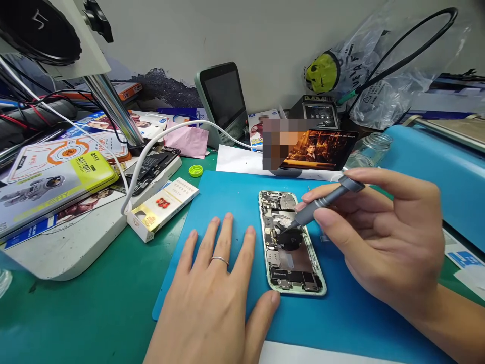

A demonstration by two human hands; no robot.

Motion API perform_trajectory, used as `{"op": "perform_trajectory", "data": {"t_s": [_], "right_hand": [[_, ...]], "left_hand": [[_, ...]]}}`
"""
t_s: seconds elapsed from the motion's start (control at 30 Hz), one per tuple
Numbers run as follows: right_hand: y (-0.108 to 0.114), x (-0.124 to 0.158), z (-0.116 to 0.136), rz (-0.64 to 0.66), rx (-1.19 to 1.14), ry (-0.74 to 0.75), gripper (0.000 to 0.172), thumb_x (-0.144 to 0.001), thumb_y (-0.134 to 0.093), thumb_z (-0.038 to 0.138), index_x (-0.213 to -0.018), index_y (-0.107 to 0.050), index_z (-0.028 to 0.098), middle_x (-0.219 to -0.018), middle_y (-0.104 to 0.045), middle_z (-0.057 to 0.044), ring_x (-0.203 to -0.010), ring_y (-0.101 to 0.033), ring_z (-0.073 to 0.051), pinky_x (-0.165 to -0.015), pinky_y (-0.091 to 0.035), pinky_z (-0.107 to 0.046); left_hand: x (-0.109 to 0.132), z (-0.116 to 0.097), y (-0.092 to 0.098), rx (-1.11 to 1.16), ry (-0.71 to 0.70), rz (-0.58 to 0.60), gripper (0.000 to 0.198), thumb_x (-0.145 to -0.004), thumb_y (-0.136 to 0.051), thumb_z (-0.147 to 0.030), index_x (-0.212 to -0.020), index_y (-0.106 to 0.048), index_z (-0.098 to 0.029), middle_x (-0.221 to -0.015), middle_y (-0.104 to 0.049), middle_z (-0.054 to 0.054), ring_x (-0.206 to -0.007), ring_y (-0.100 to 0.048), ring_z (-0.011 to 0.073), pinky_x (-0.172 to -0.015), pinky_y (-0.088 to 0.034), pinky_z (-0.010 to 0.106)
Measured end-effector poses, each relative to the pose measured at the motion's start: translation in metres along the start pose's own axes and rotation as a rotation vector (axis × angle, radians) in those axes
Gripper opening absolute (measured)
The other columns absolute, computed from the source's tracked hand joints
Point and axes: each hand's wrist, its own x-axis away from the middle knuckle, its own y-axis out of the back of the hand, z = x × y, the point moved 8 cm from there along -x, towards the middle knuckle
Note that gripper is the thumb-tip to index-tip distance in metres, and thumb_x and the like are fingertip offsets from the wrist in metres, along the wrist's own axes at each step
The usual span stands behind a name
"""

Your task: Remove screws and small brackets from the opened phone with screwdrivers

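An opened smartphone [290, 263] with a pale green frame lies on the blue mat [212, 192], its inner boards and a round black part showing. In my right hand [394, 237] is a grey precision screwdriver [322, 205], pinched between thumb and fingers, with the index finger on its end cap. The screwdriver's thin tip points down at the phone's left-middle area; whether it touches a screw I cannot tell. My left hand [215, 293] lies flat on the mat left of the phone, fingers spread, thumb by the phone's lower-left corner. A ring is on one finger.
A cigarette box [162, 207] and a green bottle cap [196, 171] lie left of the mat. Behind it stand a phone playing a video [318, 150], a smart display [223, 96] and a glass jar [373, 149]. A metal stand post [113, 111] rises among battery packages [56, 192].
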Motion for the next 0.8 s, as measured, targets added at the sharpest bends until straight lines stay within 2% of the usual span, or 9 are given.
{"op": "perform_trajectory", "data": {"t_s": [0.23,0.37,0.47,0.6,0.8], "right_hand": [[-0.009,0.004,-0.005,0.164,-0.048,-0.045,0.043,-0.095,-0.069,0.006,-0.129,-0.058,0.031,-0.100,-0.075,0.000,-0.084,-0.077,-0.017,-0.068,-0.071,-0.029],[-0.013,0.012,-0.013,0.189,-0.106,-0.162,0.044,-0.099,-0.068,0.010,-0.133,-0.054,0.034,-0.106,-0.074,-0.002,-0.088,-0.076,-0.017,-0.058,-0.070,-0.023],[-0.015,0.017,-0.016,0.205,-0.131,-0.213,0.044,-0.101,-0.068,0.013,-0.135,-0.053,0.037,-0.112,-0.074,-0.003,-0.094,-0.077,-0.017,-0.065,-0.072,-0.025],[-0.015,0.015,-0.015,0.211,-0.139,-0.200,0.044,-0.102,-0.066,0.013,-0.135,-0.053,0.038,-0.112,-0.074,-0.001,-0.093,-0.077,-0.016,-0.061,-0.069,-0.022],[-0.012,0.010,-0.009,0.163,-0.093,-0.129,0.045,-0.099,-0.067,0.007,-0.132,-0.055,0.035,-0.107,-0.075,0.001,-0.094,-0.077,-0.014,-0.076,-0.069,-0.026]], "left_hand": [[0.002,-0.009,-0.001,-0.011,-0.128,0.006,0.073,-0.107,-0.044,-0.058,-0.162,-0.043,-0.011,-0.163,-0.041,0.026,-0.141,-0.054,0.0507,-0.095,-0.062,0.069],[-0.001,-0.017,-0.001,-0.037,-0.204,-0.019,0.075,-0.106,-0.045,-0.060,-0.161,-0.045,-0.008,-0.162,-0.044,0.021,-0.140,-0.054,0.0505,-0.094,-0.064,0.067],[-0.002,-0.021,0.000,-0.055,-0.256,-0.054,0.077,-0.105,-0.048,-0.060,-0.161,-0.044,-0.007,-0.161,-0.046,0.020,-0.140,-0.056,0.0496,-0.093,-0.065,0.064],[-0.001,-0.022,0.002,-0.036,-0.300,-0.082,0.073,-0.105,-0.051,-0.056,-0.158,-0.047,-0.007,-0.160,-0.049,0.018,-0.138,-0.058,0.0475,-0.092,-0.067,0.061],[0.002,-0.019,0.008,0.093,-0.294,-0.090,0.054,-0.107,-0.053,-0.043,-0.157,-0.049,-0.023,-0.160,-0.055,0.008,-0.146,-0.055,0.0348,-0.109,-0.060,0.053]]}}
